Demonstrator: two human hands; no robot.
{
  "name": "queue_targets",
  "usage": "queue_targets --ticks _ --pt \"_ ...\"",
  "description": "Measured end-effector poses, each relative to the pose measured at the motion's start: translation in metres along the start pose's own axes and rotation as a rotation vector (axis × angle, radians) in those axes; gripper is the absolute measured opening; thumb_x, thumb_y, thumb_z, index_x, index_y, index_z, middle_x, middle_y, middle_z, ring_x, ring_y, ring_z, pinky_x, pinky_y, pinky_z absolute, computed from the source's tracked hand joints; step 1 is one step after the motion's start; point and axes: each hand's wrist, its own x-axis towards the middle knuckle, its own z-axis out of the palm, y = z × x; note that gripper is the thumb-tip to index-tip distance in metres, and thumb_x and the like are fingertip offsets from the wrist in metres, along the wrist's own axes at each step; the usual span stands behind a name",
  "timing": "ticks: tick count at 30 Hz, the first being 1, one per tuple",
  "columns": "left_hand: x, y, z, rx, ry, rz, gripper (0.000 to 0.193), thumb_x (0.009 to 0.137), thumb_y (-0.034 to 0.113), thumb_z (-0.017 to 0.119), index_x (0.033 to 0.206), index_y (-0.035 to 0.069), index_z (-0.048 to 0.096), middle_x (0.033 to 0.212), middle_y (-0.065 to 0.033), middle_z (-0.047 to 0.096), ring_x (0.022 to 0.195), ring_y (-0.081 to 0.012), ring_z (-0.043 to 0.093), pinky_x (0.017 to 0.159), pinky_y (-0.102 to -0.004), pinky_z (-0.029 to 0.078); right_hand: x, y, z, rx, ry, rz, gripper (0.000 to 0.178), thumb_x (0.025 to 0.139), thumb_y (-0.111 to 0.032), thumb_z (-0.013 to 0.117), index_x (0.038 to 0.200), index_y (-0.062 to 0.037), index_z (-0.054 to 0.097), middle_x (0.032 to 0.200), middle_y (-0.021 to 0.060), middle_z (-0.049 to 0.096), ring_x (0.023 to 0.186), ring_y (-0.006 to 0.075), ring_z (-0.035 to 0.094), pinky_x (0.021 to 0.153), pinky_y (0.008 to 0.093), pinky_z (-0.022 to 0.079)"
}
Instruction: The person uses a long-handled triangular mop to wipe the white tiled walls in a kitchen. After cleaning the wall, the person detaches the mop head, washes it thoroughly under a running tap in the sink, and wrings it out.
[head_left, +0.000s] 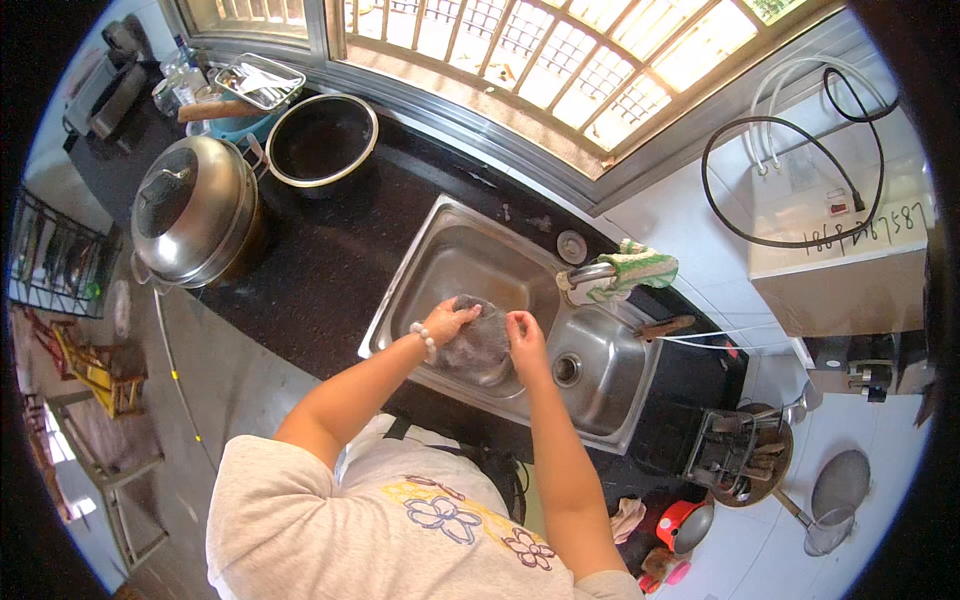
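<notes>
Over the left bowl of the steel double sink (pixel 408 280), I hold a thin, grey, roundish, see-through piece (pixel 478 338). It looks like fine mesh or film, but its exact kind cannot be made out. My left hand (pixel 452 320), with a beaded bracelet at the wrist, grips its upper left edge between thumb and fingers. At the opposite edge, my right hand (pixel 526 342) is closed in a pinch. The piece hangs spread between both hands, above the sink's near side.
A faucet (pixel 590 272) with a green-and-white cloth (pixel 640 270) over it stands behind the sink. On the black counter (pixel 330 310) to the left are a lidded steel pot (pixel 195 215) and a dark basin (pixel 322 142). A utensil rack (pixel 728 455) stands at the right.
</notes>
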Motion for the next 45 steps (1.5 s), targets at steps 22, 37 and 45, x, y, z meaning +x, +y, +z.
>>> queue_targets --ticks 22,37,45 --pt "0.026 -0.028 0.025 0.504 0.069 0.437 0.062 0.091 0.053 0.039 0.096 -0.005 0.06 0.078 -0.0125 0.058 0.076 -0.0207 0.051 0.073 -0.0364 0.043 0.013 -0.015 0.018 -0.636 0.169 -0.252 0.028 0.092 -0.027 0.045 0.076 -0.0046 0.051 0.069 0.0182 0.057 0.067 0.0371 0.057 0.058 0.0462 0.043" --pt "0.031 0.011 -0.011 0.602 -0.103 0.345 0.046 0.089 0.043 0.054 0.102 0.0 0.058 0.089 -0.0076 0.061 0.08 -0.0129 0.053 0.073 -0.0288 0.044 0.019 0.001 0.016 0.012 0.213 -0.025 0.021 0.087 -0.022 0.059 0.085 -0.0011 0.057 0.075 0.0105 0.058 0.068 0.0231 0.055 0.066 0.0331 0.044" --pt "0.068 -0.034 0.008 0.174 0.053 0.07 0.059 0.091 0.052 0.042 0.096 -0.005 0.06 0.085 -0.0159 0.061 0.079 -0.0178 0.052 0.076 -0.0322 0.042 -0.001 -0.037 0.051 -0.415 0.145 -0.315 0.024 0.087 -0.025 0.053 0.072 -0.0062 0.054 0.068 0.0163 0.057 0.069 0.037 0.057 0.06 0.046 0.042"
